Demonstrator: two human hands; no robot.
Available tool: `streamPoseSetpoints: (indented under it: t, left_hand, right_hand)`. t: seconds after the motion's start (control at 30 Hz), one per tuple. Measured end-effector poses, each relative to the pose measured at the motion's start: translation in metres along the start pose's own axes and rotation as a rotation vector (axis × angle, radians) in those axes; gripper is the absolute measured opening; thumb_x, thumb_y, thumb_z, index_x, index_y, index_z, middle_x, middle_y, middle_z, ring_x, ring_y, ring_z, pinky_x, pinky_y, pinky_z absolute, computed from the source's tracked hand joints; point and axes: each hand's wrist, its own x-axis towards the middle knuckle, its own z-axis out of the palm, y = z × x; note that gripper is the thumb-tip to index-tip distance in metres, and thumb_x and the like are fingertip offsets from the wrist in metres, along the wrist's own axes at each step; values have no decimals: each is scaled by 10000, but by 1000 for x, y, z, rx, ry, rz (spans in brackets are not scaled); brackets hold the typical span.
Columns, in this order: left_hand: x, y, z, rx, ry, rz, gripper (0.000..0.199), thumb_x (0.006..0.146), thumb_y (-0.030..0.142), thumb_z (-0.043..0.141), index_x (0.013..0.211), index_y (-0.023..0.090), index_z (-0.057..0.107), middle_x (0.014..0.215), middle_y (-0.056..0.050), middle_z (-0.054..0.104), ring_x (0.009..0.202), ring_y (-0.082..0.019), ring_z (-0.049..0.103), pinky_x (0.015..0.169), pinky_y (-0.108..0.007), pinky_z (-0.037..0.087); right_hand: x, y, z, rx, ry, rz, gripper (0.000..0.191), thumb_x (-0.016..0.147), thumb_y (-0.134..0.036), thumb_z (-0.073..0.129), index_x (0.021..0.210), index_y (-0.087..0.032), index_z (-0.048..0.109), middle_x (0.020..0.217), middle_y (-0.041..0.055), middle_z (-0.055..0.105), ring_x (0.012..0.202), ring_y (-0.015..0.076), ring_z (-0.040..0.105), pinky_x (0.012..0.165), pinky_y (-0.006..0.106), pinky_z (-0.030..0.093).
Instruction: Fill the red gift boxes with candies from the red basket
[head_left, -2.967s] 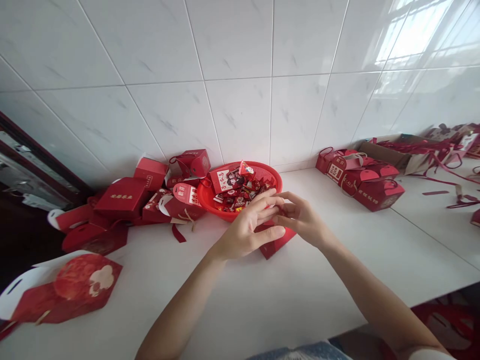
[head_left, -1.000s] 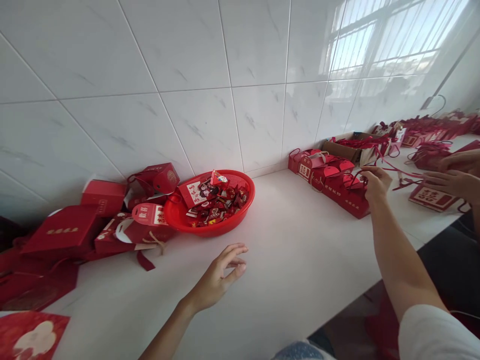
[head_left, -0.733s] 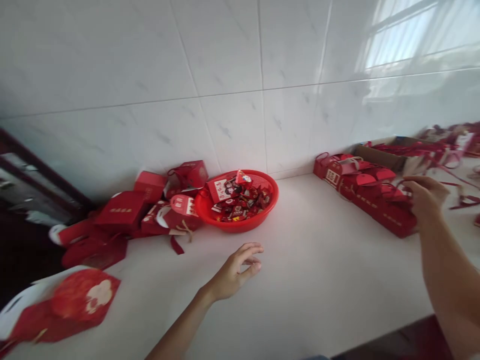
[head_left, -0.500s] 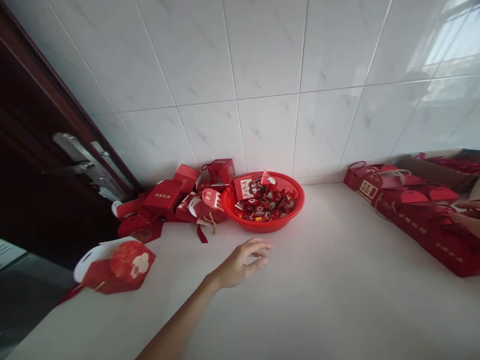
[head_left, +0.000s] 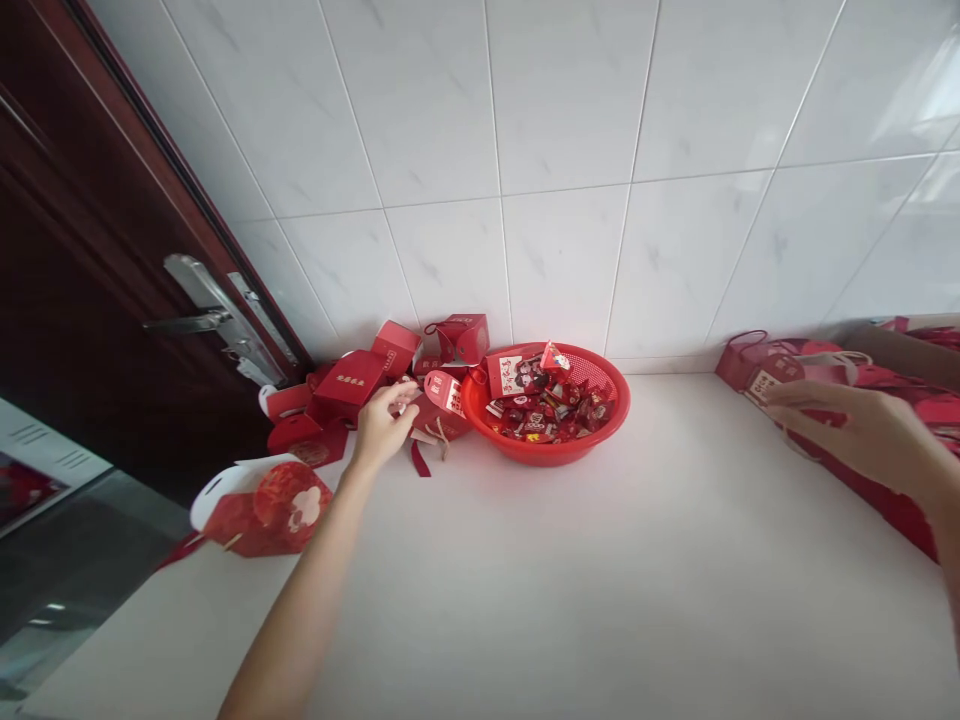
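In the head view, the two hands are well apart from each other. The left hand [head_left: 386, 425] is at the pile of red boxes, its fingers and thumb bent toward the labelled box [head_left: 440, 410]; whether they pinch its flap or are only near it, I cannot tell. This box lies at the left side of the red basket [head_left: 551, 457] of wrapped sweets [head_left: 540, 415], on the white table [head_left: 562, 580]. The right hand [head_left: 862, 430] is blurred, loosely spread before the row of boxes [head_left: 904, 515], and I see nothing in it. In my judgement, the left fingers should hold by a firm paper edge, with light pressure, because thin card can bend, and should keep clear of the cord handle [head_left: 442, 440] and of the basket's rim.
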Motion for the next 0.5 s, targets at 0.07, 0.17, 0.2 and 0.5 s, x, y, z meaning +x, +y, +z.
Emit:
streamPoseSetpoints:
  t: [0.07, 0.17, 0.2, 0.5]
  left_hand:
    - [16, -5, -2, 115, -69, -6, 500, 690, 188, 573, 1176, 164, 688, 1281, -128, 687, 1148, -288, 666, 1034, -425, 512]
    - [27, -6, 1, 249, -239, 17, 568, 657, 168, 600, 1220, 181, 674, 1319, -114, 672, 1235, -300, 619, 1077, -414, 473]
    - [28, -6, 2, 281, -275, 33, 555, 653, 170, 610, 1203, 181, 682, 1305, -114, 680, 1233, -302, 619, 1068, -408, 478]
    - [5, -4, -20, 146, -215, 222, 112, 715, 286, 651, 732, 222, 741, 879, -55, 768, 880, -245, 707, 856, -350, 565]
  right_hand:
    - [1, -37, 4, 181, -158, -63, 396, 764, -581, 584, 875, -243, 757, 900, 84, 785, 710, 238, 703, 594, 325, 523]
    - [2, -76, 9, 342, -261, -165, 345, 831, -505, 559, 924, -231, 746, 981, 89, 783, 811, 253, 729, 563, 301, 531]
    - [2, -85, 11, 369, -301, -199, 328, 848, -485, 558, 947, -233, 744, 1005, 81, 781, 844, 254, 734, 569, 296, 537]
    - [-3, -130, 24, 566, -462, -362, 264, 923, -453, 569, 995, -274, 748, 1001, 45, 773, 906, 252, 731, 801, 370, 587]
